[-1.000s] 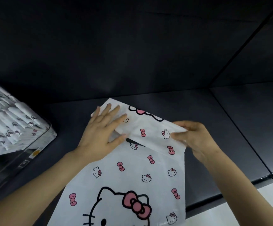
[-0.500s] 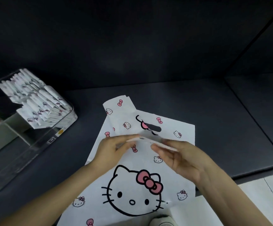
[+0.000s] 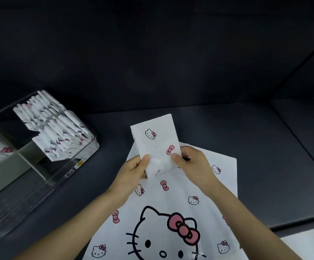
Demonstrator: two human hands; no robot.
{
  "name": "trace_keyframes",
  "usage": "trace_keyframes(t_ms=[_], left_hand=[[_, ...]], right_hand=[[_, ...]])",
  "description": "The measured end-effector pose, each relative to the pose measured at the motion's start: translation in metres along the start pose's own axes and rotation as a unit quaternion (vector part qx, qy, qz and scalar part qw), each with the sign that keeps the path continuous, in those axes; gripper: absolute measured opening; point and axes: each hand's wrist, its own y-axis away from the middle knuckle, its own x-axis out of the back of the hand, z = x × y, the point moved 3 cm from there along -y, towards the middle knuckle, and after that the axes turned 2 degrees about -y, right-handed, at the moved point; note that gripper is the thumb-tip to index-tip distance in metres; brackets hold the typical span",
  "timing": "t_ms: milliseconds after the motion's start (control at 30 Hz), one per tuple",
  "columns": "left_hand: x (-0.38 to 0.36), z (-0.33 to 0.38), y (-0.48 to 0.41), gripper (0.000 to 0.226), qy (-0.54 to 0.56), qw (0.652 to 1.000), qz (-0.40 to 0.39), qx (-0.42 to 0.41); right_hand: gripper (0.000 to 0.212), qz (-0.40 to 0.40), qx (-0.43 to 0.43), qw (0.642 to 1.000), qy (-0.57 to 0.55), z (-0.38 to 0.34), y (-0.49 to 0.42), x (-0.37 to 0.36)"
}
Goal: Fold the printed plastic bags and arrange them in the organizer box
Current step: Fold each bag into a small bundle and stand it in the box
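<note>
A folded printed bag [image 3: 157, 141], white with cat faces and pink bows, is held upright above the table. My left hand [image 3: 135, 167] pinches its lower left edge with the thumb on top. My right hand [image 3: 189, 162] pinches its lower right edge. Beneath them an unfolded printed bag [image 3: 171, 222] with a large cat face lies flat on the dark table [image 3: 265, 166]. At the left stands the clear organizer box [image 3: 62, 177], holding several folded bags [image 3: 58, 128] stacked on edge.
A grey divider [image 3: 6, 169] splits the organizer box, with more printed bags in its left compartment at the frame's edge. A dark wall rises behind the table. The table's front edge runs at the lower right, with pale floor beyond.
The bag went from being folded flat on the table to a compact folded rectangle lifted in both hands. The view shifted right and down, bringing the organizer box more into sight.
</note>
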Motion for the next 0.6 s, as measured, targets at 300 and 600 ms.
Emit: trace_keyframes(t_ms=[300, 600], left_hand=[[0.003, 0.001, -0.007, 0.015, -0.019, 0.993, 0.115, 0.03], [0.01, 0.021, -0.011, 0.042, -0.526, 0.772, 0.164, -0.317]], right_hand=[[0.043, 0.063, -0.028, 0.981, 0.179, 0.008, -0.022, -0.016], [0.041, 0.056, -0.008, 0.982, 0.178, 0.011, -0.027, -0.014]])
